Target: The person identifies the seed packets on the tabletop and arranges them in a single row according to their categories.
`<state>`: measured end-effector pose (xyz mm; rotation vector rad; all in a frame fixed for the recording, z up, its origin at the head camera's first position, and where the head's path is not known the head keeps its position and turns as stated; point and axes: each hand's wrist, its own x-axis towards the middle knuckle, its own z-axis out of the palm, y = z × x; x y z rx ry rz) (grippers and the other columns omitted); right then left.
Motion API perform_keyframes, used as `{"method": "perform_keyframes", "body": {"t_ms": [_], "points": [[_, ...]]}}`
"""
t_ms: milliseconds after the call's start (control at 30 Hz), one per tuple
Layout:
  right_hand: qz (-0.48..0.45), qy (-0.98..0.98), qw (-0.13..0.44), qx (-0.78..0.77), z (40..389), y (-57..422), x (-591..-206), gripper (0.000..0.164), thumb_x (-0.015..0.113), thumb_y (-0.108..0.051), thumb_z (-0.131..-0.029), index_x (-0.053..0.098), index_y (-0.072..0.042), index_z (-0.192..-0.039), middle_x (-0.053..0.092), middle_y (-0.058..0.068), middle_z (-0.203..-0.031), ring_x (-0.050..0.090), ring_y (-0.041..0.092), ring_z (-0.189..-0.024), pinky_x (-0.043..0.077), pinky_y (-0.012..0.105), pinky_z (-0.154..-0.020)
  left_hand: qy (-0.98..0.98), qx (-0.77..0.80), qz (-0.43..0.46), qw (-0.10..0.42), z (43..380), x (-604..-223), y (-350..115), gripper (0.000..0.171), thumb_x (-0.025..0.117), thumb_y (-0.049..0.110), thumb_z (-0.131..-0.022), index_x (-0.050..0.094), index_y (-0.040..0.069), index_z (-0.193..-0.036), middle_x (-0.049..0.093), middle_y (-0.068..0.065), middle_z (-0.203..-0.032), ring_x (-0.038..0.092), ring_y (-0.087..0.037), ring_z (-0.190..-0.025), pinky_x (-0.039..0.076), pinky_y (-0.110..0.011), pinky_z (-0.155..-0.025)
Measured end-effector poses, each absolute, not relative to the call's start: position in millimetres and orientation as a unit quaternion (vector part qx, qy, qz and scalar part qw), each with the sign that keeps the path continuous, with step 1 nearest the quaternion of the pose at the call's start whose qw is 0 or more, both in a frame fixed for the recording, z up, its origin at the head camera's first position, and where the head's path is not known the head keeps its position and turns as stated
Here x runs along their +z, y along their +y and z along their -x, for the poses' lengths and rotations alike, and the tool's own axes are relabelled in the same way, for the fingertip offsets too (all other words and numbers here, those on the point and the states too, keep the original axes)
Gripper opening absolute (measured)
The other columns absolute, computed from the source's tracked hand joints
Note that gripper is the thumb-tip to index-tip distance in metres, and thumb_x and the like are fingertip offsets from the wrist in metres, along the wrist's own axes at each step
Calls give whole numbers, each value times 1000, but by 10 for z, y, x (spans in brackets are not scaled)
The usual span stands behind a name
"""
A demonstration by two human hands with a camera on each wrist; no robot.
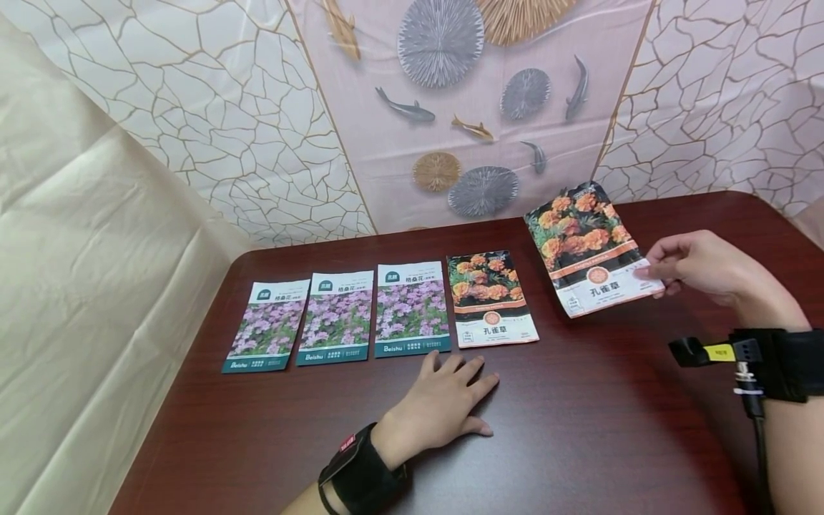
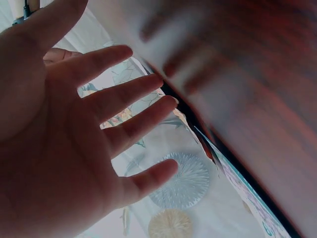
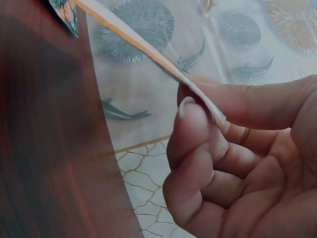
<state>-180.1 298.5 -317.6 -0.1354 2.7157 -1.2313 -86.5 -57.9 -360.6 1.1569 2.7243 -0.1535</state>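
Note:
My right hand (image 1: 698,268) pinches the lower right corner of a marigold seed packet (image 1: 589,247), tilted and lifted off the table at the right. In the right wrist view that packet (image 3: 143,44) shows edge-on between thumb and curled fingers. My left hand (image 1: 440,400) has its fingers spread over the tabletop, just below a second marigold packet (image 1: 492,300) and a purple-flower seed packet (image 1: 412,309); the left wrist view shows its palm with nothing in it. Two more purple-flower packets, the middle one (image 1: 336,318) and the leftmost one (image 1: 267,327), lie in the same row.
The dark red-brown table (image 1: 566,429) ends at a back edge against a patterned cloth (image 1: 257,129) with fish and discs. A plain cream cloth (image 1: 77,286) hangs along the left side. A cable (image 1: 761,443) runs down from the right wrist camera (image 1: 708,352).

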Motion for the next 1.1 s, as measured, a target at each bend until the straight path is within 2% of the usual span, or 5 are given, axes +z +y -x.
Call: {"method": "perform_keyframes", "body": {"t_ms": [267,400,800,967,1100], "points": [[33,893,78,-442,1767,3004,-3206,13,59,-4,-88,57,9,-83,57,3,-61,54,18,-55,47,31,-52,920,27,-391,-15,973,-3600,-467,50,50,45,-91,49,16,-132,52,-1,-125,47,-16,-112,34,-44,-89],[32,884,81,-459,1746,3023,-3230,14,58,-3,-88,57,9,-81,56,2,-63,54,19,-56,47,30,-51,923,58,-378,-39,1030,-3574,-390,44,49,41,-93,51,16,-130,55,0,-121,49,-14,-108,34,-38,-84],[34,871,91,-482,1736,3048,-3263,14,56,-1,-88,56,9,-79,55,4,-66,55,19,-56,47,30,-51,930,92,-356,-13,1207,-3541,-167,44,45,39,-95,49,15,-132,52,0,-125,45,-14,-116,34,-39,-85],[37,873,92,-478,1736,3057,-3276,12,55,0,-89,56,10,-81,56,4,-67,55,19,-57,48,31,-51,931,104,-350,-6,1303,-3502,-59,44,45,37,-96,48,15,-133,51,-1,-129,44,-15,-118,33,-43,-89],[39,868,95,-485,1740,3063,-3290,11,55,1,-88,58,9,-81,56,4,-66,54,18,-57,48,31,-51,935,111,-336,3,1399,-3487,42,43,44,37,-96,50,16,-132,53,1,-127,47,-14,-114,32,-36,-83]]}}
